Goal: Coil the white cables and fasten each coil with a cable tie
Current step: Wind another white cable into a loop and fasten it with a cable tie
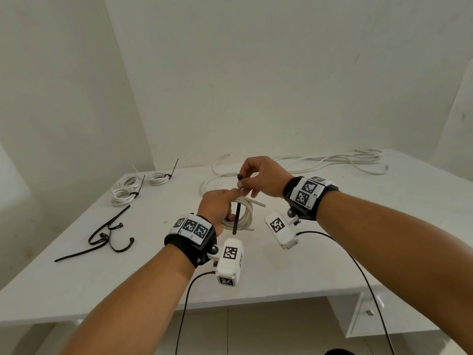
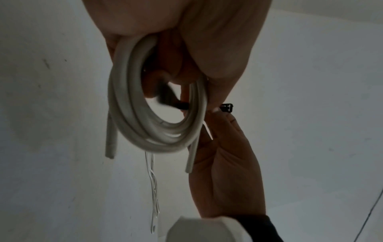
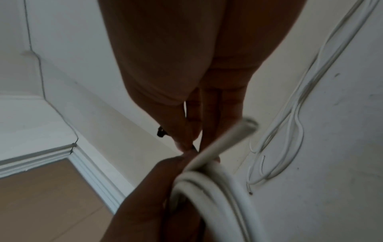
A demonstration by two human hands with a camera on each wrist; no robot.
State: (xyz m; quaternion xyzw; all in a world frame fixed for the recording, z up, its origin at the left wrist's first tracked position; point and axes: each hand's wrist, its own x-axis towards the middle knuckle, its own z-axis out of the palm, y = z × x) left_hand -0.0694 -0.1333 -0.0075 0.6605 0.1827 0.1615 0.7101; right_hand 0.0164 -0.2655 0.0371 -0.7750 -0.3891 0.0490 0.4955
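My left hand [image 1: 220, 203] grips a coil of white cable [image 1: 243, 213] above the middle of the white table [image 1: 332, 252]. In the left wrist view the coil [image 2: 153, 117] hangs from the curled fingers, both cut ends pointing down. A black cable tie [image 1: 237, 208] runs through the coil, its tail hanging down. My right hand [image 1: 258, 178] pinches the tie near its square head [image 1: 239, 176], just above the left hand. The head [image 2: 226, 108] also shows beside the coil in the left wrist view. In the right wrist view the coil [image 3: 209, 185] sits below the pinching fingers.
Three tied white coils [image 1: 128, 188] lie at the table's back left. Loose black cable ties [image 1: 107, 234] lie at the left front. Uncoiled white cables [image 1: 332, 160] stretch along the back right by the wall. Thin black wires [image 1: 358, 265] run from the wrist cameras over the table's front edge.
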